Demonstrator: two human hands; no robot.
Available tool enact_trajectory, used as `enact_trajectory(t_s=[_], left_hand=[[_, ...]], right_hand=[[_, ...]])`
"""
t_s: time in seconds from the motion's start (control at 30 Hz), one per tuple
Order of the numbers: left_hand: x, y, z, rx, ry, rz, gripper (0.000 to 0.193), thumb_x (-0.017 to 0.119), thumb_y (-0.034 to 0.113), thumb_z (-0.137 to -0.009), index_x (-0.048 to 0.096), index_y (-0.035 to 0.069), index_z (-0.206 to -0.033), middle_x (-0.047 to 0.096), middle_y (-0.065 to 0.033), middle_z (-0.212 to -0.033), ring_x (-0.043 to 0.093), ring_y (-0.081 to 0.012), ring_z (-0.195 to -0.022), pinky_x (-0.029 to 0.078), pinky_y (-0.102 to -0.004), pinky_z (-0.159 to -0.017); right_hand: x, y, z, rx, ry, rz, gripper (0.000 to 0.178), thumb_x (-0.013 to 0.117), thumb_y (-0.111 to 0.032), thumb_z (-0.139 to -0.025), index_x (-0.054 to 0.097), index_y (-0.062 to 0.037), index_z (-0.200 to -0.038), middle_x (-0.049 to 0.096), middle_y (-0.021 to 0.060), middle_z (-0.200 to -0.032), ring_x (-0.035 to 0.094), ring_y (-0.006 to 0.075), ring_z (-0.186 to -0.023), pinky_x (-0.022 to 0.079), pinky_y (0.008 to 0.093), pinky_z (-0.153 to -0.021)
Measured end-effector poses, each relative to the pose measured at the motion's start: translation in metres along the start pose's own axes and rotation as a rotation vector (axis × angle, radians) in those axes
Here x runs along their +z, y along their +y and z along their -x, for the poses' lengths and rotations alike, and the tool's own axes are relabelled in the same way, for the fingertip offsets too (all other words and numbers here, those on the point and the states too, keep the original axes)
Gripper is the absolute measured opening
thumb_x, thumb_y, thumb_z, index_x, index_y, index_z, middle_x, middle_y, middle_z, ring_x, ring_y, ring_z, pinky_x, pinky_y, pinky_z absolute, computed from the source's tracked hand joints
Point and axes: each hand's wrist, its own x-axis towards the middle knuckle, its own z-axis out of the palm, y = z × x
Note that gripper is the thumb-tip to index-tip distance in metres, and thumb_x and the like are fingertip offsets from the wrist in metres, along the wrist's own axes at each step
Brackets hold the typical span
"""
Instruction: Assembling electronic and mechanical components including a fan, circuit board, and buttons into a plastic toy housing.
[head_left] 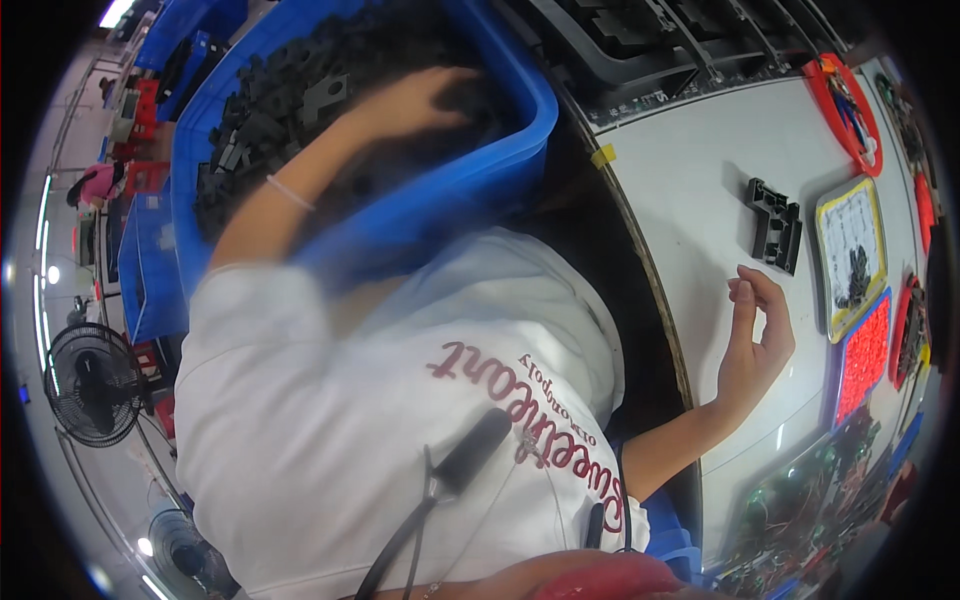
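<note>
My left hand (425,103) reaches into a large blue bin (545,115) heaped with small black plastic parts (325,98). Motion blurs its fingers against the dark pieces, so I cannot tell if it grips one. Over the white worktop (680,220), my right hand (758,340) is raised with thumb and forefinger brought together in a pinch. Whatever may be between those fingertips is too small or hidden to make out. Just beyond them lies a black moulded plastic piece (775,226) with small compartments, apart from the hand.
Black trays (640,50) line the worktop's far edge. Toward the right are a red oval tray with tools (848,115), a yellow-rimmed tray with small dark parts (852,255) and a bin of red bits (862,350). A fan (93,385) stands at left.
</note>
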Motion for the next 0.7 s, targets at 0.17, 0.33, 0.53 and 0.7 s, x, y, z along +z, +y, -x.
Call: enact_trajectory(t_s=[0.17, 0.33, 0.53, 0.7], left_hand=[[-0.032, -0.025, 0.019, -0.294, 0.131, -0.103, 0.065, 0.066, 0.024, -0.072, 0.045, 0.015, -0.132, 0.058, -0.0166, -0.122, 0.055, -0.0322, -0.115, 0.043, -0.0384, -0.095], [-0.085, -0.064, 0.086, -0.460, 0.364, -0.261, 0.066, 0.071, 0.019, -0.069, 0.050, 0.017, -0.131, 0.059, -0.0178, -0.116, 0.060, -0.0289, -0.103, 0.046, -0.0354, -0.092], [-0.067, 0.159, 0.093, 0.135, 0.298, 0.829, 0.071, 0.074, 0.012, -0.063, 0.051, -0.001, -0.129, 0.058, -0.0108, -0.116, 0.058, -0.0186, -0.106, 0.045, -0.0299, -0.095], [0.049, 0.231, 0.028, 0.446, 0.162, 0.795, 0.067, 0.077, 0.016, -0.073, 0.051, 0.011, -0.134, 0.051, -0.0075, -0.115, 0.055, -0.0168, -0.094, 0.049, -0.0270, -0.078]], right_hand=[[-0.003, 0.007, 0.003, -0.006, 0.097, 0.121, 0.010, 0.059, -0.006, -0.089, 0.066, -0.0007, -0.094, 0.067, 0.0082, -0.083, 0.061, 0.0152, -0.073, 0.047, 0.0269, -0.069], [-0.009, 0.007, 0.000, -0.041, 0.069, 0.172, 0.010, 0.059, -0.005, -0.089, 0.066, -0.0012, -0.094, 0.067, 0.0080, -0.083, 0.061, 0.0164, -0.074, 0.048, 0.0273, -0.070], [-0.012, -0.003, 0.012, -0.044, -0.019, -0.376, 0.025, 0.061, -0.013, -0.087, 0.063, 0.0051, -0.103, 0.065, 0.0131, -0.090, 0.060, 0.0180, -0.080, 0.046, 0.0286, -0.077], [-0.010, -0.021, 0.021, 0.187, -0.163, -0.770, 0.065, 0.073, -0.033, -0.078, 0.049, -0.0001, -0.128, 0.057, 0.0128, -0.112, 0.058, 0.0147, -0.086, 0.047, 0.0268, -0.078]])
